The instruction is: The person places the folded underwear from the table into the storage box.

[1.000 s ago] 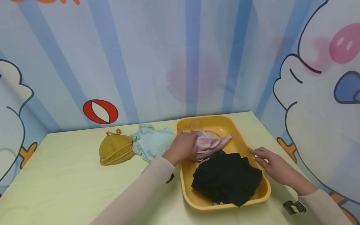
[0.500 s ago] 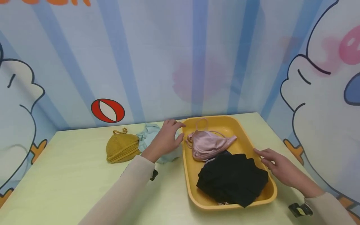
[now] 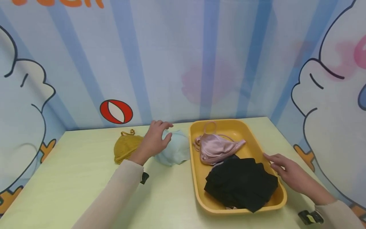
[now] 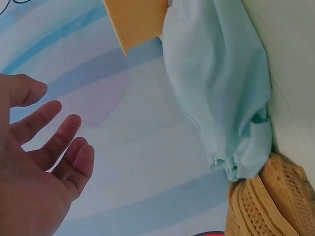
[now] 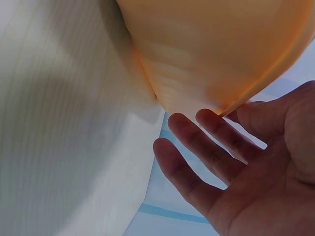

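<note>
My left hand (image 3: 154, 136) hovers over the table with fingers loosely bent and nothing in them. Beneath and beside it lies a crumpled light blue garment (image 3: 175, 149), partly covered by the hand in the head view. A mustard bra (image 3: 125, 146) touches that garment on its left, and my forearm hides part of it. At the right, a yellow tray (image 3: 248, 143) holds a pink satin bra (image 3: 214, 148) at the back and a bunched black garment (image 3: 241, 183) in front. My right hand (image 3: 288, 171) touches the tray's right rim with relaxed fingertips.
The pale green table (image 3: 77, 178) stretches left of the tray. A striped blue cloth backdrop (image 3: 177, 63) with cartoon figures closes off the back and sides. Under the black garment, bits of other fabric show at the tray's front and middle.
My left hand has let go of the pink bra in the tray and moved left, out over the light blue garment. The right hand stays at the tray's rim. The head view has shifted slightly left.
</note>
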A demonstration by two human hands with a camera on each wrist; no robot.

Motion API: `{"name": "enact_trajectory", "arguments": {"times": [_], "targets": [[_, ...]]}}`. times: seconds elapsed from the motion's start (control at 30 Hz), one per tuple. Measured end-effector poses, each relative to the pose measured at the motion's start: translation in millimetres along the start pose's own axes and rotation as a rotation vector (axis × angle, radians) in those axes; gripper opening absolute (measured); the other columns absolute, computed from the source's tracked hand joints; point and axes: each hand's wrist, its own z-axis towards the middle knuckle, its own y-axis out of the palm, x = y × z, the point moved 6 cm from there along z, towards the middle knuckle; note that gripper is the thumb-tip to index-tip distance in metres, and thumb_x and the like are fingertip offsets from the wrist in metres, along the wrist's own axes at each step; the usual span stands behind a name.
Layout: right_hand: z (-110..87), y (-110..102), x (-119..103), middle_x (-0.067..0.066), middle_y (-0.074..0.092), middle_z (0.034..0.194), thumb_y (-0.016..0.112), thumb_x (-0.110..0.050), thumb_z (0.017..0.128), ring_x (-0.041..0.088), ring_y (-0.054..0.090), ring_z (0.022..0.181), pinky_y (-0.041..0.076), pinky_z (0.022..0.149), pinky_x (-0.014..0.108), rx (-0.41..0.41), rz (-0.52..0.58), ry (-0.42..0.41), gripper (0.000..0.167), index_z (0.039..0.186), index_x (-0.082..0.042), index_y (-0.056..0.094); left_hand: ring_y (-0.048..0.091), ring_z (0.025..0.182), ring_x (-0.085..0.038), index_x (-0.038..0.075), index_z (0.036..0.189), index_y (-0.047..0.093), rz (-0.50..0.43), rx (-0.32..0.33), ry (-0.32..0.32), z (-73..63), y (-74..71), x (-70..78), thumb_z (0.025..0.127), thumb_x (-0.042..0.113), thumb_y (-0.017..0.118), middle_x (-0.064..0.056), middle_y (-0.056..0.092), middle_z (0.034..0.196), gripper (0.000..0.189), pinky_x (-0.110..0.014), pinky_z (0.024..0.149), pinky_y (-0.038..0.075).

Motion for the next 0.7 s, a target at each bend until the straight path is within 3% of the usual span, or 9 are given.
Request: {"name": "enact_trajectory", "arguments": {"times": [0.17,0.37,0.5,0.7], "targets": [[-0.5,0.9,2.1,0.013,0.058,0.114,0.048,-0.009,0.099,0.009,0.05,0.075,0.039,0.061,0.028,-0.009,0.007,0.015,0.038,0.135,0.003,0.048,0.043,0.101,-0.029,0.005,0.116,0.06,0.002,0.0,-0.008,-6.3,-3.4,-11.4,0.092,0.013,0.058,-0.011,0.056,0.107,0.025,-0.042,0.088,0.04],[0.3,2.1,3.8,0.014,0.057,0.115,0.049,-0.009,0.098,0.012,0.053,0.078,0.041,0.062,0.029,-0.023,0.011,0.048,0.039,0.136,0.002,0.048,0.041,0.106,-0.028,0.006,0.118,0.06,0.026,-0.019,-0.092,-16.7,-6.4,-27.2,0.092,0.015,0.059,-0.011,0.056,0.11,0.027,-0.042,0.09,0.041],[0.7,3.4,4.7,0.015,0.057,0.116,0.05,-0.01,0.098,0.013,0.052,0.077,0.041,0.062,0.029,-0.037,0.013,0.067,0.04,0.136,0.001,0.047,0.041,0.107,-0.029,0.005,0.119,0.06,0.041,-0.028,-0.114,-24.8,-9.6,-38.1,0.093,0.015,0.059,-0.013,0.056,0.112,0.028,-0.043,0.091,0.041],[1.5,3.3,4.0,0.015,0.057,0.116,0.05,-0.01,0.098,0.012,0.052,0.076,0.041,0.062,0.028,-0.032,0.015,0.056,0.04,0.136,0.002,0.048,0.039,0.109,-0.031,0.007,0.122,0.057,0.054,-0.061,-0.196,-39.7,-17.9,-61.0,0.094,0.016,0.056,-0.014,0.054,0.115,0.03,-0.046,0.09,0.041]]}}
